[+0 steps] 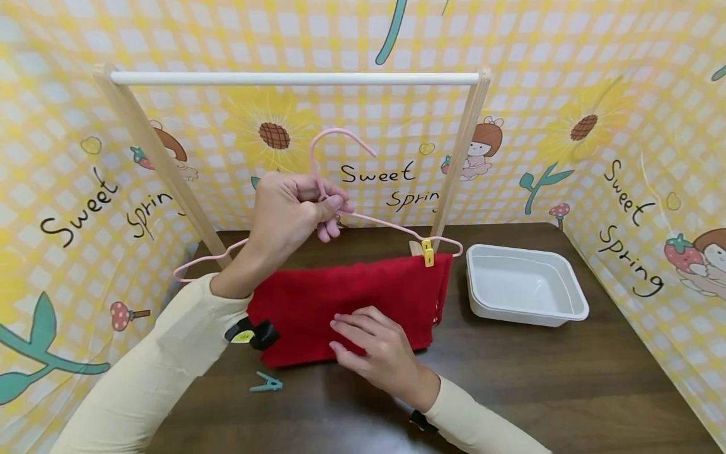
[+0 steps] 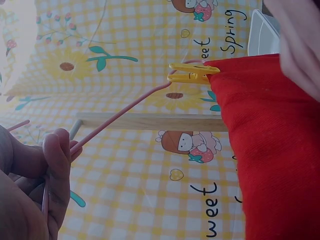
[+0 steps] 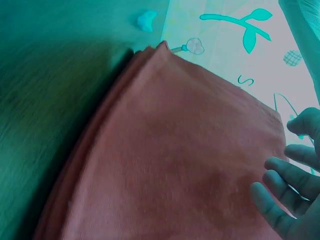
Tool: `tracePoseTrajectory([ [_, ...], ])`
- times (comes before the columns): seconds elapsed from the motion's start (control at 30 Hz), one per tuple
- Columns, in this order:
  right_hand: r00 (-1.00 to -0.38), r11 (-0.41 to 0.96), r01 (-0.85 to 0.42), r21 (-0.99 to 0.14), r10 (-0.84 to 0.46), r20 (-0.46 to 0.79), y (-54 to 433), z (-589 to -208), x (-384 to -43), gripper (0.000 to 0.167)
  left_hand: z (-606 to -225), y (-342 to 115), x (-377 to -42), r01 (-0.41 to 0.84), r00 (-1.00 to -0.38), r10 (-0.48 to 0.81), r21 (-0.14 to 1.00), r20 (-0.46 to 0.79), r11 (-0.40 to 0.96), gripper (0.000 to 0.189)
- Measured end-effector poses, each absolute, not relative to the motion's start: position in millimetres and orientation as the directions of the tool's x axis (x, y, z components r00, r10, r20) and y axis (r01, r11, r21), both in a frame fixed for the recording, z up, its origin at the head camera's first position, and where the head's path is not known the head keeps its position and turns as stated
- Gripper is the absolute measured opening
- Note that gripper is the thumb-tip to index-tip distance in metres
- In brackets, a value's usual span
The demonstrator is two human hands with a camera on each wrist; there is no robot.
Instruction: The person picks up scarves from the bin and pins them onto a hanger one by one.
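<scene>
My left hand [image 1: 289, 211] grips a pink clothes hanger [image 1: 391, 224] at the base of its hook and holds it up in front of the rack. A folded red cloth [image 1: 346, 290] hangs from the hanger, with a bit of fringe at its right edge. One yellow clothespin [image 1: 428, 253] clips its upper right corner to the hanger, also plain in the left wrist view. Its upper left corner is hidden behind my left forearm. My right hand [image 1: 382, 353] is at the front of the cloth, fingers apart and slightly bent, pinching nothing; contact is unclear.
A blue-green clothespin [image 1: 266, 382] lies on the dark wooden table [image 1: 539, 384], left of my right hand. At the right stands a white plastic tub [image 1: 527, 317]. Behind the hanger rises a wooden rack with a white crossbar [image 1: 295, 78]. Patterned yellow checked fabric [image 1: 567, 57] surrounds the table.
</scene>
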State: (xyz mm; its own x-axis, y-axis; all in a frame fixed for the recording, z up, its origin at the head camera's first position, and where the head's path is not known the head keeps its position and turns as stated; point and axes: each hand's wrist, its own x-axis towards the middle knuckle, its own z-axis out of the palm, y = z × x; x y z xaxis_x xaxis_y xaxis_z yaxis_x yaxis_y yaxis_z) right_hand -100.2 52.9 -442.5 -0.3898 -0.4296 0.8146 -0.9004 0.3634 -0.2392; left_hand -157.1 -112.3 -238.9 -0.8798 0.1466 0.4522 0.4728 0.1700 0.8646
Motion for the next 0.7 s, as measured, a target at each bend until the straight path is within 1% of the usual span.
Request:
tracePoseTrajectory([
  [0.17, -0.402, 0.361, -0.900, -0.245, -0.469, 0.786, 40.5, -443.5, -100.3, 0.031, -236.7, -111.3, -157.6, 0.490, -0.870, 0.149, 0.857, 0.470, 0.161, 0.008],
  [0.3, -0.411, 0.357, -0.900, -0.250, -0.503, 0.761, 29.8, -443.5, -98.6, 0.031, -236.0, -110.4, -157.6, 0.509, -0.860, 0.153, 0.844, 0.487, 0.171, 0.008],
  [0.6, -0.444, 0.346, -0.894, -0.283, -0.605, 0.661, 8.8, -449.0, -90.0, 0.030, -240.4, -110.1, -156.1, 0.502, -0.863, 0.155, 0.849, 0.481, 0.167, 0.008],
  [0.7, -0.469, 0.346, -0.883, -0.316, -0.631, 0.618, 3.2, -450.3, -88.4, 0.031, -241.6, -110.6, -156.0, 0.497, -0.866, 0.153, 0.852, 0.476, 0.164, 0.008],
])
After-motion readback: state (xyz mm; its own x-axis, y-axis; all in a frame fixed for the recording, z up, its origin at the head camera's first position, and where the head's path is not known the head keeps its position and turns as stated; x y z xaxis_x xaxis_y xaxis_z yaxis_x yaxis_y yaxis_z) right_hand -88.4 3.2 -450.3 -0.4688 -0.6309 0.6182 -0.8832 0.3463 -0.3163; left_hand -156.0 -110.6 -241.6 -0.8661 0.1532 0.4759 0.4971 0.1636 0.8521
